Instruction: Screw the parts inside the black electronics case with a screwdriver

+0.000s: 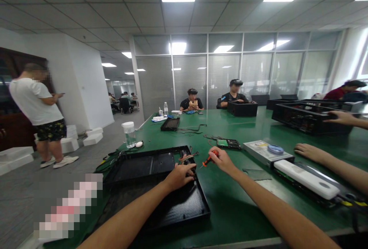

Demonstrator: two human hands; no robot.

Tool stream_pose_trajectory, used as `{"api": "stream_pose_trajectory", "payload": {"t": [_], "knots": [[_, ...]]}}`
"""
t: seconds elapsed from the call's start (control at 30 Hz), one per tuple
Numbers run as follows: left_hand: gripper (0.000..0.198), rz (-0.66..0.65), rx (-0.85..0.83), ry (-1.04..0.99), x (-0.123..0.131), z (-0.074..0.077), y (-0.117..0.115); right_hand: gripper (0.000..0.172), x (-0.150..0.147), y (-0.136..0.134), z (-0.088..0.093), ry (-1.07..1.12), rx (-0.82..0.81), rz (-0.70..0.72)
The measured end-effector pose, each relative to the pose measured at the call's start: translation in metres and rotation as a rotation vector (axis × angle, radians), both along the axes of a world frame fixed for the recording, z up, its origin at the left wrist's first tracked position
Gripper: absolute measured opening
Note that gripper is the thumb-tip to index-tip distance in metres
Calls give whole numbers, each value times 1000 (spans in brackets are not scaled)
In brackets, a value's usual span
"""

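My right hand grips an orange-and-black screwdriver, its shaft slanting down to the left, just right of a shallow black metal case. Over that case's middle wall lies my left hand, fingers curled beside a bundle of multicoloured cables. What those fingers close on is hidden. The case has an upright-edged tray-like form, and its far part holds dark panels. Beyond my right hand rests a small drive with a green circuit board.
On the right are a silver drive with a blue round item, a white power strip, and another person's hands by a black computer case. A lidded water jar stands at left. People sit across the green table.
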State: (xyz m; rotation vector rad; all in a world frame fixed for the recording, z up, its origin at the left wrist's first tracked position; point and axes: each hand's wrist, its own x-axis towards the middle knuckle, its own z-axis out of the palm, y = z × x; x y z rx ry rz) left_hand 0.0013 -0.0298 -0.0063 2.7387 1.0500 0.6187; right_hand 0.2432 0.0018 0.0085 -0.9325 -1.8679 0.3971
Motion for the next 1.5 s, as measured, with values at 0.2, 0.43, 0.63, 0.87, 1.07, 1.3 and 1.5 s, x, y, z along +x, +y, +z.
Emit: {"api": "stream_pose_trajectory", "payload": {"t": [0.2, 0.43, 0.63, 0.87, 1.07, 1.3, 1.5], "knots": [[18, 2, 27, 44, 0, -2, 3, 21, -3, -8, 6, -89, 83, -6], [15, -11, 44, 6, 0, -4, 6, 27, -5, -19, 25, -316, 149, -42], [13, -33, 50, -15, -1, -4, 6, 44, -14, -38, 63, -700, 220, -227], [9, -19, 46, 7, 0, -2, 5, 24, -30, -56, 86, -836, 258, 80], [12, -26, 39, 6, 1, 1, 5, 23, -27, -59, 94, -920, 248, 81], [9, -67, 59, 45, 1, 3, 3, 24, -32, -63, 98, -941, 315, 133], [9, -64, 68, 41, 1, -1, 6, 25, -35, -63, 99, -955, 353, 155]]}}
